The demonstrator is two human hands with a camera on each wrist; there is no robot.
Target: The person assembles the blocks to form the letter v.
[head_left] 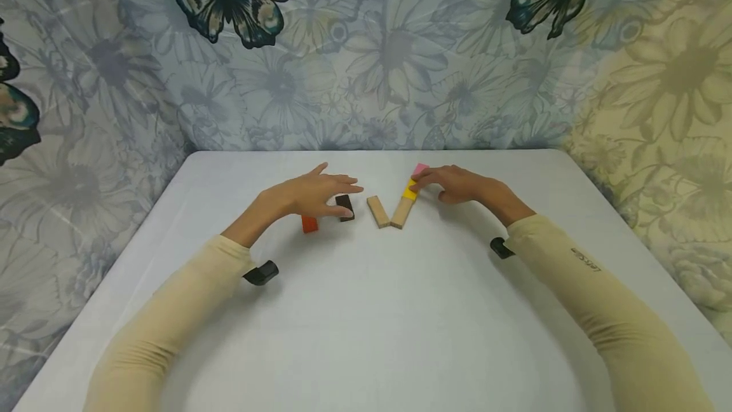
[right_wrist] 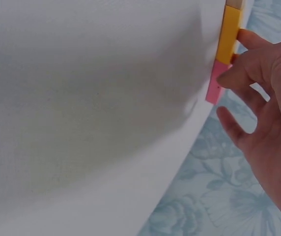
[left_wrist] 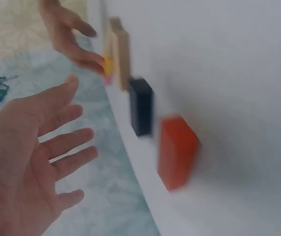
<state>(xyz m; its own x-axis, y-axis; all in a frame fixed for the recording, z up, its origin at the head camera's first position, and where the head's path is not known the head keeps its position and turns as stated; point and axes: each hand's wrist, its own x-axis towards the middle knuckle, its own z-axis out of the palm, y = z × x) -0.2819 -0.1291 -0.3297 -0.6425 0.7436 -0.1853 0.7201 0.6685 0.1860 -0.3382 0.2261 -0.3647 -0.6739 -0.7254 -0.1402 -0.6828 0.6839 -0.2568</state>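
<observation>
My right hand (head_left: 457, 184) reaches to a slanting row of blocks, its fingertips touching the yellow block (right_wrist: 230, 34) and the pink block (right_wrist: 214, 88) at the far end. A wooden block (head_left: 402, 213) continues that row toward me. Its near end meets a second wooden block (head_left: 378, 212), so the two form a V. My left hand (head_left: 311, 192) hovers with spread fingers and holds nothing. Beside it, a dark block (left_wrist: 141, 107) and an orange-red block (left_wrist: 177, 153) lie on the table; in the head view the hand partly covers both.
The white table (head_left: 366, 323) has its far edge just behind the blocks, against a wall covering (head_left: 377, 94) with flowers and butterflies. A black wrist piece (head_left: 261, 273) sits at the left sleeve, another black piece (head_left: 501, 248) at the right.
</observation>
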